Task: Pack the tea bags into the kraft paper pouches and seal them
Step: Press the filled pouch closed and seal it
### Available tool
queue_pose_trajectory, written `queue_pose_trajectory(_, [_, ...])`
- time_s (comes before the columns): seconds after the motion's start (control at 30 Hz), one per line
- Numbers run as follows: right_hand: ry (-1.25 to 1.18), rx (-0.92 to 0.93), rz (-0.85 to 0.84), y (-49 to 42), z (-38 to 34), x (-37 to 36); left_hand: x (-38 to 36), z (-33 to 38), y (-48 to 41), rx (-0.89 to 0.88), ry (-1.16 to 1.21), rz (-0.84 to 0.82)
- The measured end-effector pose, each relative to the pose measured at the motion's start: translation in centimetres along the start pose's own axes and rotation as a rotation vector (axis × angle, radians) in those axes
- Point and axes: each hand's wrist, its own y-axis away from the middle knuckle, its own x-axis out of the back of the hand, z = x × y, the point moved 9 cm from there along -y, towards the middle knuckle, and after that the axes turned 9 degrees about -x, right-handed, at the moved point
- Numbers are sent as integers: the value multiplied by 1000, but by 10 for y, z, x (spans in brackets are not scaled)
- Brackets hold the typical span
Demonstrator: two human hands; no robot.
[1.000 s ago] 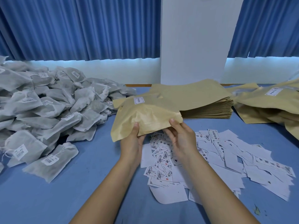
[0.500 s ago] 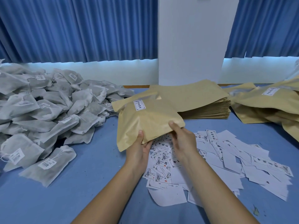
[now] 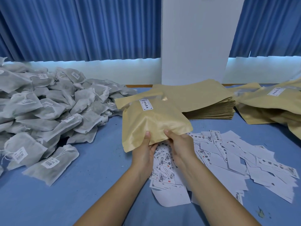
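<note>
Both bare forearms reach in from the near edge and converge toward the middle of the scene, the left one angling rightward, the right one angling leftward. The left hand [image 3: 144, 154] pinches the near edge of a pouch [image 3: 153, 121], thumb flat on top and fingers hidden beneath. The right hand [image 3: 180, 145], just beside it, grips the same edge, thumb on top and fingers curled under. The wrists are close together but apart.
</note>
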Motion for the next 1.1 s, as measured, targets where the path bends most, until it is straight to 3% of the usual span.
queue_pose_trajectory(0.13, [56, 9, 76, -2, -2, 9, -5, -1, 2, -15, 15, -16])
queue_pose_trajectory(0.33, [-23, 2, -119, 6, 7, -14, -2, 3, 5, -25, -43, 3])
queue_pose_trajectory(0.63, [-143, 17, 7, 1, -4, 4, 10, 16, 13, -82, -116, 117])
queue_pose_trajectory(0.83, [-47, -40, -95, 1, 5, -9, 8, 16, 8, 3, -133, 70])
queue_pose_trajectory(0.97, [-89, -66, -51, -4, -2, 2, -4, 2, 5, 237, -152, -75])
queue_pose_trajectory(1.1, [-125, -161, -158, -2, 6, -8, -9, -1, 6, 319, -45, -108])
